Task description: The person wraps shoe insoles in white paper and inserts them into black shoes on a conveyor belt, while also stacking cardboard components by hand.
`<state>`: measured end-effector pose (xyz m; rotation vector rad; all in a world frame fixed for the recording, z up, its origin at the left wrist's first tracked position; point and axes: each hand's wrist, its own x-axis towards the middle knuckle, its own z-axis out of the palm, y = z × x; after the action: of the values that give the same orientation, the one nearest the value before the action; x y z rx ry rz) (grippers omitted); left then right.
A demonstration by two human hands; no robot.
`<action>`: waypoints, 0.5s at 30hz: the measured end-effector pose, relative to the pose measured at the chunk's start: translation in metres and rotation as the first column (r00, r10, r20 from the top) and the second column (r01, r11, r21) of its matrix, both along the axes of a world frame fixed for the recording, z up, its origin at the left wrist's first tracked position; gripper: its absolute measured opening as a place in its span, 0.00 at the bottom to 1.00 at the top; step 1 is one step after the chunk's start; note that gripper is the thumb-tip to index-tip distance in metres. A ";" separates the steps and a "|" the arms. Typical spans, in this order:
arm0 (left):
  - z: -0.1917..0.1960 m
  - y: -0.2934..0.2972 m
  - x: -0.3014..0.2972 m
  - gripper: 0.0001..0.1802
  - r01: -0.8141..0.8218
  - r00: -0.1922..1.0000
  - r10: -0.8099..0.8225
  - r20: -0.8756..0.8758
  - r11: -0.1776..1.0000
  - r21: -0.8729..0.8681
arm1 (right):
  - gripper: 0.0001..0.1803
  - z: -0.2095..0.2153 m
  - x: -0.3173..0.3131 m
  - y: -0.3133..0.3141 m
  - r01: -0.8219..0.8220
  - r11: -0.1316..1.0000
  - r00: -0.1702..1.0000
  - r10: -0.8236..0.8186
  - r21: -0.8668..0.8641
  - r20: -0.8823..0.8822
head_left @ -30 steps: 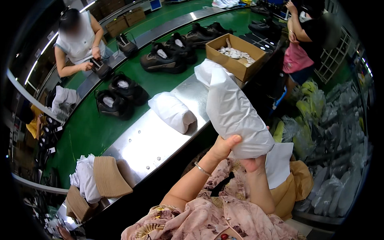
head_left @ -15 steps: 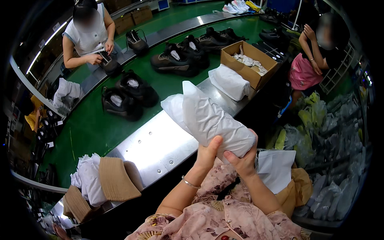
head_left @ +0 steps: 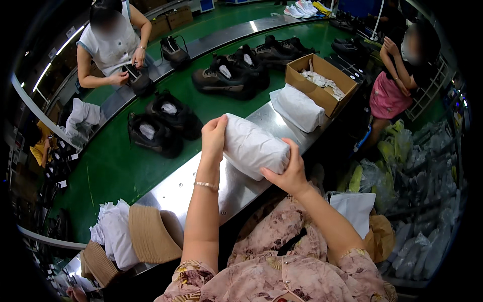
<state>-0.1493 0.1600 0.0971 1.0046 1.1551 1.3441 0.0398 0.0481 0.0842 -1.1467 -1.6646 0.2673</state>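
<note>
A bundle wrapped in white tissue paper [head_left: 256, 147] is between my hands, above the metal edge of the line. My left hand [head_left: 214, 135] grips its far left end, with the fingers behind the paper. Closed round the near right end is my right hand [head_left: 289, 168], its thumb on the near side. The paper lies snug and hides what is inside. Just beyond, a second white paper-wrapped bundle [head_left: 298, 108] rests on the metal strip [head_left: 188, 183], touching neither hand.
A brown cardboard box [head_left: 327, 85] holds crumpled paper. Several dark shoes [head_left: 163, 121] stand on the green belt [head_left: 113, 168]. Curved brown cardboard pieces [head_left: 151, 234] and white paper [head_left: 114, 234] lie at the near left. A co-worker [head_left: 113, 48] handles a shoe; another person [head_left: 395, 75] is at right.
The paper's loose far end is now folded down, making the bundle compact. My left hand has moved from the near end to the far left end; the bundle is turned flatter.
</note>
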 end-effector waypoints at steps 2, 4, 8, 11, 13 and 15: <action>-0.016 0.030 0.007 0.22 0.010 0.984 -0.016 -0.179 0.999 -0.034 | 0.45 -0.015 -0.004 0.016 0.061 0.995 0.997 -0.064 -0.081 -0.035; -0.047 0.056 0.005 0.22 -0.033 0.925 -0.005 -0.381 0.995 -0.094 | 0.46 -0.034 -0.012 0.024 0.090 0.983 0.993 -0.100 -0.162 -0.058; -0.082 0.059 0.006 0.22 -0.053 0.870 0.019 -0.493 0.997 -0.055 | 0.47 -0.066 -0.027 0.027 0.102 0.971 0.990 -0.121 -0.216 -0.076; -0.090 0.052 0.014 0.22 -0.139 0.840 0.147 -0.523 0.989 0.056 | 0.46 -0.084 -0.030 0.018 0.097 0.967 0.987 -0.124 -0.234 -0.102; -0.083 0.050 0.041 0.22 0.056 0.789 0.041 -0.613 0.989 0.139 | 0.47 -0.080 -0.018 0.008 0.115 0.958 0.966 -0.170 -0.265 -0.196; -0.088 0.049 0.053 0.22 0.067 0.722 0.035 -0.691 0.991 0.120 | 0.48 -0.073 -0.019 -0.001 0.180 0.944 0.955 -0.235 -0.277 -0.182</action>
<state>-0.0965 0.2088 0.0087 1.7089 1.6082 1.0495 0.0211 0.0475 0.0117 -1.4257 -1.3339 0.4650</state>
